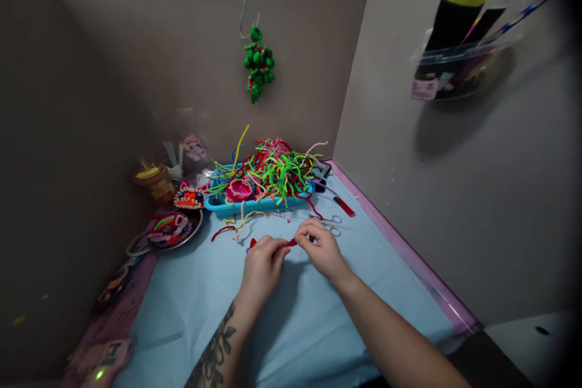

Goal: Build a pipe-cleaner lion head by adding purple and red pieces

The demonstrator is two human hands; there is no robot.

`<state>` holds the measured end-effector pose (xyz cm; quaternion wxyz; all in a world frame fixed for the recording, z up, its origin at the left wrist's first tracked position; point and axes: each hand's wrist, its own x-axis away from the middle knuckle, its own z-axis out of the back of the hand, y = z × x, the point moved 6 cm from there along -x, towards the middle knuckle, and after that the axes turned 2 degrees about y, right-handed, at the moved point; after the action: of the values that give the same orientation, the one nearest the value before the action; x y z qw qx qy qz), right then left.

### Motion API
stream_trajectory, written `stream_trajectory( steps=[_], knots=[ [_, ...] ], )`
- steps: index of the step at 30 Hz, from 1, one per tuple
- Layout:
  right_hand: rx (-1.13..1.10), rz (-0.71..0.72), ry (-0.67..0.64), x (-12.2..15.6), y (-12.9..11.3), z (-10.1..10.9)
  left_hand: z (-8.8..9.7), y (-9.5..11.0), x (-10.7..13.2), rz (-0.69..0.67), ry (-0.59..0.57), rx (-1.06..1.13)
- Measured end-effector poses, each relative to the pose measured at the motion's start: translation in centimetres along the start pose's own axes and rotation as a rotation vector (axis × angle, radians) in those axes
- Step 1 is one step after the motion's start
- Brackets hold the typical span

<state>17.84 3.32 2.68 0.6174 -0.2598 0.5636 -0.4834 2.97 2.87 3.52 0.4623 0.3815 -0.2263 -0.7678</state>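
Observation:
A short piece of red pipe cleaner (292,243) stretches between my two hands above the blue cloth. My left hand (264,264) pinches its left end, and a bit of red and purple shows past the fingers on the far left side. With thumb and forefinger, my right hand (321,250) grips the other end. Just beyond the right hand lie scissors (335,224), partly hidden by it. Loose pipe cleaner pieces (240,224) in red, yellow and pale pink lie on the cloth ahead of the left hand.
A blue tray (227,211) heaped with colourful pipe cleaners stands at the back. To its left are a metal dish (200,222) with fuzzy crafts and a brown pot (157,182). A red lighter-like object (344,206) lies right. Grey partitions (191,42) enclose the table.

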Motion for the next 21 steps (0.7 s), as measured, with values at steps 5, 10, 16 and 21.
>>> stream_trajectory(
  steps=[5, 10, 16, 21],
  knots=[
    [-0.028, 0.010, 0.029, 0.3, -0.4, -0.2, -0.1, -0.3, 0.1, 0.033, 0.023, 0.003],
    [-0.059, 0.013, 0.060, 0.7, -0.6, -0.4, 0.0, -0.1, 0.2, 0.031, 0.053, -0.004],
    [-0.046, 0.006, -0.046, 0.3, 0.4, -0.8, 0.2, 0.1, 0.1, -0.007, 0.046, -0.077],
    [0.395, 0.358, -0.156, 0.6, -1.6, -0.7, -0.2, 0.2, 0.2, -0.146, 0.034, -0.425]
  ],
)
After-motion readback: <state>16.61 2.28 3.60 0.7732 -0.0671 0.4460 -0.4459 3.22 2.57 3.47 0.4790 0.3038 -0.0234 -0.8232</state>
